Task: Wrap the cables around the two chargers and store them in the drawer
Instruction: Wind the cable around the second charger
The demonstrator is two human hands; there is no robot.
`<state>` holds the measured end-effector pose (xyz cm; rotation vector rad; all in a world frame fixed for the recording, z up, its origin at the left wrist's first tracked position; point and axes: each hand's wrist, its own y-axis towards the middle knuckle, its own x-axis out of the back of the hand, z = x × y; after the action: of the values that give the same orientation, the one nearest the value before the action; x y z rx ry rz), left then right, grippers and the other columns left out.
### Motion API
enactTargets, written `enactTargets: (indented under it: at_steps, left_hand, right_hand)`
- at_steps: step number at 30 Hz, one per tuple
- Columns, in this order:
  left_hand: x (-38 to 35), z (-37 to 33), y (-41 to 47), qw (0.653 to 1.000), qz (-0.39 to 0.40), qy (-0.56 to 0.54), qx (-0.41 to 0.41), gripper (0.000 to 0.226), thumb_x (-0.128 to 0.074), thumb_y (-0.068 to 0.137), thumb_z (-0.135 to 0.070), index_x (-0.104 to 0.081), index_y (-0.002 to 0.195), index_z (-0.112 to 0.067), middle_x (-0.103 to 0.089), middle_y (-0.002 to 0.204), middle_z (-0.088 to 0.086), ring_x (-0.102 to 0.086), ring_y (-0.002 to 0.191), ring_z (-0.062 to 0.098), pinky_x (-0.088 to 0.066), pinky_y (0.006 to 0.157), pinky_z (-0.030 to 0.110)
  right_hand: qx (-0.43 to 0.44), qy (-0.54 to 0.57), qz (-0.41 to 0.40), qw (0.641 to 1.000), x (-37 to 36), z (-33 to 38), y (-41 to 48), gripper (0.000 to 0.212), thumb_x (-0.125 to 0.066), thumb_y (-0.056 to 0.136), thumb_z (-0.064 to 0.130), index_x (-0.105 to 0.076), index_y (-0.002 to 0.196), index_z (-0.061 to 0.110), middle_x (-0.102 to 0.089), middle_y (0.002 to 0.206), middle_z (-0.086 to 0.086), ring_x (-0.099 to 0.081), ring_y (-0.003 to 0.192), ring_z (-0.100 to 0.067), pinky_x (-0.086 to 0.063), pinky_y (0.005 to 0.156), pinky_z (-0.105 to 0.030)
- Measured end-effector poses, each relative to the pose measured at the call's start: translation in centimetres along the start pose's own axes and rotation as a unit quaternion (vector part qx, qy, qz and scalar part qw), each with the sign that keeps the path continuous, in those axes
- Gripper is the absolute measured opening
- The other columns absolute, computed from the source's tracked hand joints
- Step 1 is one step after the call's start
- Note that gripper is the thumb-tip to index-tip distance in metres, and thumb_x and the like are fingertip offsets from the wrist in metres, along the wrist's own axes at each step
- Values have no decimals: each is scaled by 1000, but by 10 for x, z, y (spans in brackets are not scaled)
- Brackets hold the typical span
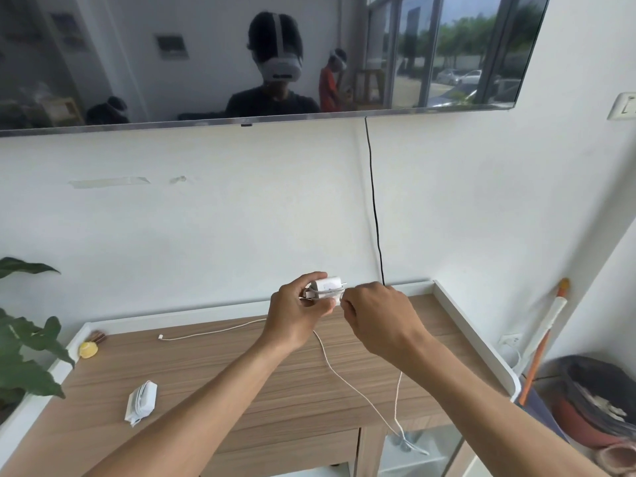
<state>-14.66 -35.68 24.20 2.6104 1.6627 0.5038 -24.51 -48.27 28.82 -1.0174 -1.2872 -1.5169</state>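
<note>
My left hand (pixel 296 309) grips a white charger (pixel 328 286) above the wooden cabinet top (pixel 241 366), with a few turns of cable round it. My right hand (pixel 377 316) pinches the white cable (pixel 347 382) right beside the charger. The loose cable hangs down, loops over the cabinet's front edge and runs back to a free plug end (pixel 160 337) on the top. A second white charger (pixel 141 402) lies on the left of the top with its cable wound round it. A closed drawer front (pixel 292 449) shows below the top.
A green plant (pixel 24 352) stands at the left edge. A yellow ball (pixel 87 350) lies in the back left corner. A black cord (pixel 375 215) hangs from the wall screen. A bin (pixel 599 397) and a broom handle (pixel 540 342) are on the right.
</note>
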Motion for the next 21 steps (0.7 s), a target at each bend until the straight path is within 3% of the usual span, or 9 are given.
enactTargets:
  at_steps: [4, 8, 10, 12, 14, 18, 21]
  left_hand:
    - [13, -11, 3, 993, 64, 81, -56, 42, -77, 80, -14, -65, 115, -33, -68, 89, -3, -69, 75, 13, -52, 72, 18]
    - [21, -24, 0, 980, 174, 32, -87, 43, -75, 81, -8, -64, 115, -32, -71, 98, -1, -68, 91, 18, -56, 87, 29]
    - [22, -29, -1, 976, 200, -2, -91, 42, -73, 81, -5, -64, 116, -28, -72, 105, 3, -68, 99, 22, -54, 93, 35]
    - [26, -32, -2, 974, 206, -42, -84, 43, -73, 81, -4, -62, 120, -19, -69, 111, 12, -67, 102, 26, -53, 96, 42]
    - [30, -35, -4, 973, 203, -79, -82, 46, -73, 81, -4, -60, 123, -15, -68, 112, 15, -68, 103, 28, -53, 95, 47]
    - [34, -36, -10, 973, 173, -119, -96, 57, -74, 78, -6, -55, 127, -28, -67, 100, 18, -69, 96, 35, -55, 91, 47]
    - [38, -36, -15, 970, 181, -119, -112, 53, -71, 81, -3, -58, 124, -31, -64, 106, 23, -69, 95, 36, -56, 89, 45]
  right_hand:
    - [85, -20, -26, 996, 20, -18, 10, 21, -42, 98, 22, -62, 98, 20, -64, 97, 0, -63, 84, -31, -47, 66, -35]
    - [145, 25, -55, 988, 30, -29, 25, 20, -50, 92, 8, -65, 96, 21, -64, 93, 6, -61, 78, -25, -50, 64, -38]
    - [160, 104, -64, 980, 30, -31, 32, 24, -50, 87, -2, -66, 89, 16, -63, 84, 6, -59, 72, -18, -49, 62, -34]
    - [125, 225, -76, 963, 31, -30, 34, 23, -52, 89, -3, -67, 85, 13, -63, 77, 11, -57, 67, -2, -44, 62, -18]
    - [57, 340, -68, 936, 30, -27, 34, 22, -55, 91, 0, -68, 82, 14, -62, 66, 17, -54, 59, 2, -38, 58, -10]
    - [-4, 494, -38, 869, 25, -21, 38, 19, -62, 89, 5, -67, 74, 17, -58, 54, 12, -47, 50, -5, -40, 53, -17]
    - [-6, 545, 17, 838, 25, -23, 42, 15, -66, 87, 6, -69, 73, 12, -55, 52, 1, -48, 50, -16, -42, 50, -25]
